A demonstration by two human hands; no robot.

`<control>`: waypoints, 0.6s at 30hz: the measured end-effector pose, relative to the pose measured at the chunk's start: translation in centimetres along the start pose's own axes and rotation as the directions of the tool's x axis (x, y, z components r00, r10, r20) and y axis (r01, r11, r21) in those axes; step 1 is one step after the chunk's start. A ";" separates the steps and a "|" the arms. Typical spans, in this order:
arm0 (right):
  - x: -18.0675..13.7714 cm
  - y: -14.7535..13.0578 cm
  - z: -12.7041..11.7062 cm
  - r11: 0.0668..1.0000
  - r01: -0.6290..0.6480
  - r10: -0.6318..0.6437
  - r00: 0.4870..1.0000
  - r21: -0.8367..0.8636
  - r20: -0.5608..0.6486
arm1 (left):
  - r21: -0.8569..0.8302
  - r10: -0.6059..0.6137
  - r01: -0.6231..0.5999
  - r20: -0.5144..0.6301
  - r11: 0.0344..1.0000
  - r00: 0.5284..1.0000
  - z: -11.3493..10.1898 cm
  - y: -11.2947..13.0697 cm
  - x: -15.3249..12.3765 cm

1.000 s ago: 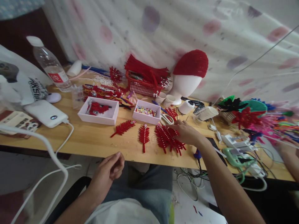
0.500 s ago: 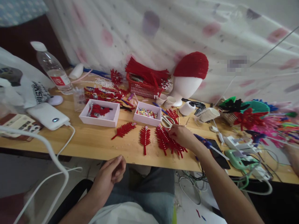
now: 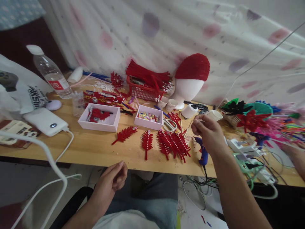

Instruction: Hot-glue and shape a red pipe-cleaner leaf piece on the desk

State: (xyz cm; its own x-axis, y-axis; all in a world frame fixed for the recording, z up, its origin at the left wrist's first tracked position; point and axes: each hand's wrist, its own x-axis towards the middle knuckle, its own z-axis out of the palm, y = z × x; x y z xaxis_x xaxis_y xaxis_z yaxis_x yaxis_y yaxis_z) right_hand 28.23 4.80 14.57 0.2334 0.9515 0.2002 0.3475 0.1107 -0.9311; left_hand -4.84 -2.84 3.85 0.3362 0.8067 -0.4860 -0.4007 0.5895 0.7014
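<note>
Spanning the view, a wooden table (image 3: 90, 149) runs beneath the right hand (image 3: 211, 135), its fingertips pinched together.
Whether they hold anything is too small to tell; the left hand (image 3: 114, 178) is loosely closed, just before the near edge. A lavender box (image 3: 146, 123) holds beads, a blue glue gun (image 3: 204, 156) lies near the right hand, and red feather-shaped pieces (image 3: 176, 144) lie before the box, several overlapping.

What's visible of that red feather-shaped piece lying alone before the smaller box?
The red feather-shaped piece looks fuzzy, with jagged edges. A row of white beads runs down its middle from a round ornament at the far end towards a bare red stem. It lies flat on the wooden table in front of the smaller box, touching nothing else.
</note>
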 end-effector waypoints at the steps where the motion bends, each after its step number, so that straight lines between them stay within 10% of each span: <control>1: 0.1 -0.9 -0.1 0.999 0.027 -0.026 0.999 0.019 -0.038 | 0.001 0.002 -0.002 -0.002 1.000 1.000 0.0 0.0 0.0; 4: 0.0 -4.1 -0.3 0.983 0.175 -0.157 0.960 0.057 -0.231 | -0.001 0.007 -0.007 -0.013 1.000 1.000 0.2 0.0 0.2; 10: -2.5 -7.7 -0.7 0.819 0.512 -0.567 0.654 -0.258 -0.501 | -0.013 -0.024 0.024 -0.019 1.000 1.000 0.3 -0.2 0.3; 14: -3.4 -3.3 -0.1 0.729 0.293 -0.350 0.936 -0.619 0.030 | -0.018 -0.023 0.022 -0.021 1.000 1.000 0.3 -0.2 0.3; 18: -3.2 1.5 1.0 0.443 0.302 0.064 0.929 -0.844 0.365 | -0.024 -0.025 0.024 -0.019 0.999 1.000 0.4 -0.3 0.4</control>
State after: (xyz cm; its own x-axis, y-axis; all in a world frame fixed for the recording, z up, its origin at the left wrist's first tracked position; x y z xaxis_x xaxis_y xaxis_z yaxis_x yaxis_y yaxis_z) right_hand 27.10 2.21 12.24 -0.0929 0.9956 0.0148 0.9910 0.0939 -0.0951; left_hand -4.25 -2.72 3.68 0.3299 0.7926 -0.5128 -0.4128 0.6096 0.6768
